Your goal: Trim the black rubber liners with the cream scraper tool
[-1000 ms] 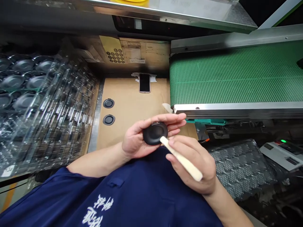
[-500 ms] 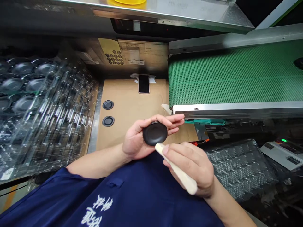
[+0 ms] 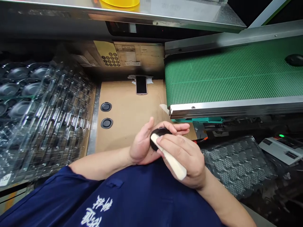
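Note:
My left hand [image 3: 142, 147] is palm up and holds a smooth black round case [image 3: 163, 131], cradled between the palm and curled fingers, with the thumb lifted off it. Wrapped round a cream-coloured, soft-looking stick [image 3: 174, 165], my right hand [image 3: 189, 156] brings its tip over the face of the case. Stick and fingers cover much of that face. Two black round pieces with raised rings, an upper one [image 3: 106, 107] and a lower one [image 3: 106, 123], lie on the cardboard sheet [image 3: 127, 110] beyond my left forearm.
Stacked clear plastic trays [image 3: 63, 104] with dark round parts stand at left. A phone [image 3: 141, 85] lies at the cardboard's back. The green conveyor belt [image 3: 220, 72] carries a black object [image 3: 294, 60] at right. Below it is a textured plastic tray [image 3: 236, 164]. A metal shelf [image 3: 165, 14] crosses above.
The stick has moved from the lower edge of the case up over its face. My left thumb has lifted off the case. The black object has come further into view on the belt.

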{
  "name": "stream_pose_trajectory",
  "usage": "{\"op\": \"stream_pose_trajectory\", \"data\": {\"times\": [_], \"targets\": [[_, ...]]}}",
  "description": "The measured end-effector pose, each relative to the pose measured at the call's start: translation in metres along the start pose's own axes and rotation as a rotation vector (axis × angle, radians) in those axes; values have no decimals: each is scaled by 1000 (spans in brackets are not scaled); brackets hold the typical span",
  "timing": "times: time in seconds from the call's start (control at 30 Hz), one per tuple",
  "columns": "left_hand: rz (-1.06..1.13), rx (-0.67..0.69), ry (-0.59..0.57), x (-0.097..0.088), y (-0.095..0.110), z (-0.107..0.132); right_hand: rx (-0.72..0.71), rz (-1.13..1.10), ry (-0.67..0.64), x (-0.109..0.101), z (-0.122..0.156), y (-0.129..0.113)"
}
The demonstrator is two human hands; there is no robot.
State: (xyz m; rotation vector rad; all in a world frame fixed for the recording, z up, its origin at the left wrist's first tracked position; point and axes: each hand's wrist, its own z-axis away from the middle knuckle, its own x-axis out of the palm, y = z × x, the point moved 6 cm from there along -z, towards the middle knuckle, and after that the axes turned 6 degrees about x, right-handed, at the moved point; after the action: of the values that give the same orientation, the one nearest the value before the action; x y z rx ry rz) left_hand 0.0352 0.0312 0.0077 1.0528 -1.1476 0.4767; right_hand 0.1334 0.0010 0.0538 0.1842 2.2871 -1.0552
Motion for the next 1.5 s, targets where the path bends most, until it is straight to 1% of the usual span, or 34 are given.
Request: {"op": "stream_pose_trajectory", "data": {"times": [0.07,0.1,0.13,0.2,0.23,0.27,0.37,0.4,0.43,0.5,0.53,0.57,0.67,0.7,0.8,0.83,0.87,0.97,1.0,1.03,1.13,1.17,1.27,1.33,1.43,1.5], "targets": [[-21,-9,-1,-2,-1,0,5,-32,-96,4,2,0],[-29,-22,3,-3,-3,0,7,-29,-107,4,2,1],[-31,-39,6,-4,-4,0,9,-13,-78,2,2,1],[-19,-77,19,-6,-8,1,13,32,33,-4,2,2],[-15,-83,28,-6,-9,1,18,33,57,-6,1,2],[-19,-78,36,-7,-9,1,22,13,41,-5,1,3],[-60,-41,40,-7,-8,0,31,-86,-116,3,1,3],[-69,-42,38,-7,-8,0,31,-92,-121,3,1,4],[-67,-52,42,-8,-9,0,31,-73,-84,0,1,4],[-46,-81,57,-9,-11,0,32,-10,42,-7,1,6],[-36,-94,64,-9,-12,0,32,6,75,-8,2,7],[-31,-96,69,-10,-12,0,30,0,69,-8,2,7],[-46,-78,61,-10,-11,-1,29,-75,-60,0,4,8],[-50,-78,60,-10,-11,-2,31,-74,-61,0,4,8],[-54,-93,70,-9,-13,-2,26,-15,56,-7,4,8],[-56,-94,73,-9,-13,-3,21,-19,53,-8,3,7],[-58,-89,76,-9,-12,-3,16,-43,14,-6,2,6],[-40,-71,68,-6,-6,-5,11,-123,-156,0,2,-1],[-27,-67,60,-4,-4,-5,6,-133,-160,-1,2,-3],[-16,-65,51,-3,-2,-5,6,-134,-129,-3,3,-4],[-5,-75,35,0,-1,-5,38,-90,26,-13,6,-1],[-13,-76,39,-1,-2,-5,50,-58,44,-14,7,1],[-73,-67,64,-4,-6,-5,49,71,-11,-12,5,4],[-111,-60,72,-6,-9,-5,56,154,-4,-14,2,3],[-134,-30,79,-7,-8,-7,146,236,52,-21,0,3],[-138,-7,91,-9,-6,-8,225,211,19,-21,1,4]]}}
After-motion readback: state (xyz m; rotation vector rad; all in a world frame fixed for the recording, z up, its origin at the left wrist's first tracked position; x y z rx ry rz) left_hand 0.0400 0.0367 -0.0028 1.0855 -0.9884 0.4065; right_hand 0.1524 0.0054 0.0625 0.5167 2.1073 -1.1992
